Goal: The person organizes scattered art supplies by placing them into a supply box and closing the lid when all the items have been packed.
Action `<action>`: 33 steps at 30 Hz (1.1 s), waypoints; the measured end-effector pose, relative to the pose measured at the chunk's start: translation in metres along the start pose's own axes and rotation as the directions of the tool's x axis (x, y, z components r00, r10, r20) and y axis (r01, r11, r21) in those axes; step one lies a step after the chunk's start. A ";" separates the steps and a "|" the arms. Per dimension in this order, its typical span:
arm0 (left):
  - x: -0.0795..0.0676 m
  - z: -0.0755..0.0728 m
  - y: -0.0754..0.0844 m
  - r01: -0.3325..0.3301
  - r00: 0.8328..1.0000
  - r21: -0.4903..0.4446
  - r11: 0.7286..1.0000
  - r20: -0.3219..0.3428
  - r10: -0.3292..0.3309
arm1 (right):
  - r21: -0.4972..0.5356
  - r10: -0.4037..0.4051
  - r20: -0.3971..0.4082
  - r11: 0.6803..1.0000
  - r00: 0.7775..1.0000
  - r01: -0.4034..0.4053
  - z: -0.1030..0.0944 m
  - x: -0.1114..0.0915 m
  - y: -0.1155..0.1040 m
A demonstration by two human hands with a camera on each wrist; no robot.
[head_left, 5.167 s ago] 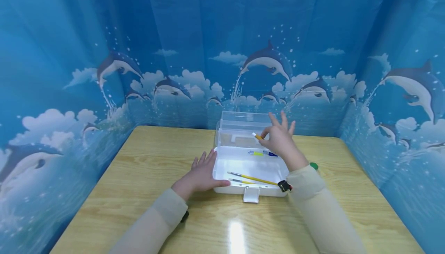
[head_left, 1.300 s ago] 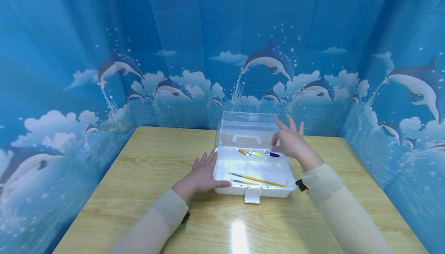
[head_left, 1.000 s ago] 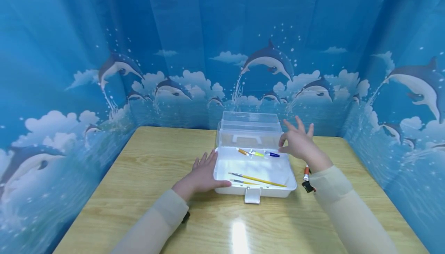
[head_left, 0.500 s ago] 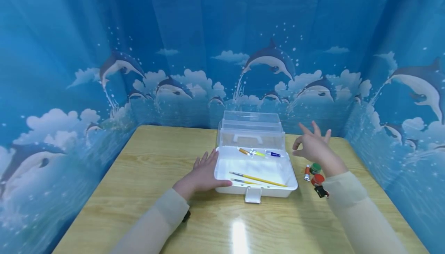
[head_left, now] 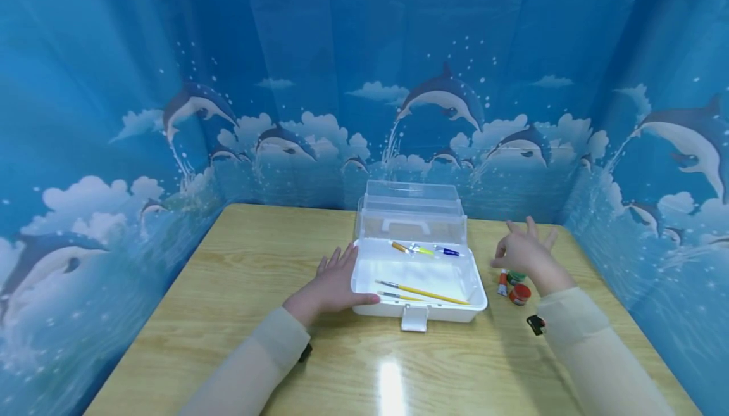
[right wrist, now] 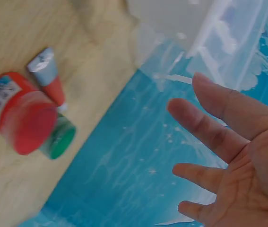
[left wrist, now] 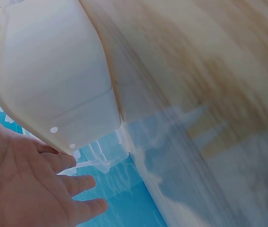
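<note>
My left hand [head_left: 330, 286] rests against the left front corner of a white plastic box [head_left: 410, 270], its thumb along the front rim. In the left wrist view, straight fingers reach along the box's side wall [left wrist: 53, 66]. To the right of the box my right hand [head_left: 526, 254] hovers over an orange paint tube [head_left: 502, 283], a green paint jar [head_left: 516, 278] and a red paint jar [head_left: 520, 294]. Its extended fingers hold nothing in the right wrist view, apart from the red jar [right wrist: 22, 113]. Inside the box lie two yellow-handled paintbrushes [head_left: 424, 291].
Orange [head_left: 400, 247], yellow [head_left: 423, 250] and blue [head_left: 447, 251] paint tubes lie along the box's back. Its clear lid [head_left: 410, 207] leans up behind, and a latch [head_left: 414, 319] hangs in front. A dolphin-print curtain [head_left: 319, 87] surrounds the wooden table [head_left: 273, 245].
My right hand earlier held the orange-yellow tube over the box; that tube now lies inside. The empty hand has moved right and down to the paint jars. My left hand stays at the box.
</note>
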State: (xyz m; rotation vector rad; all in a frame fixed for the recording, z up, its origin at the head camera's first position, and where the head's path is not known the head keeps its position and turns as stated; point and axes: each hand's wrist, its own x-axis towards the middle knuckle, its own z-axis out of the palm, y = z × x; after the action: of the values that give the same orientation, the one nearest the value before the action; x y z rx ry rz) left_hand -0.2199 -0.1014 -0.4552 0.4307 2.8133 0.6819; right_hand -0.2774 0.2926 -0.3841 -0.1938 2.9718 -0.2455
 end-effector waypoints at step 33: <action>0.000 0.002 0.000 -0.003 1.000 0.002 1.000 -0.016 0.003 | -0.063 0.207 0.108 0.978 0.972 -0.201 0.043 0.016 0.019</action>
State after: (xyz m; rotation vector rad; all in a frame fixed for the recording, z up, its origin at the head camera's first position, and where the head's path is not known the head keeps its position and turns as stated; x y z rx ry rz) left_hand -0.2193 -0.1006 -0.4571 0.4324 2.8298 0.6859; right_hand -0.2885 0.3023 -0.4313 0.0891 2.8581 -0.1272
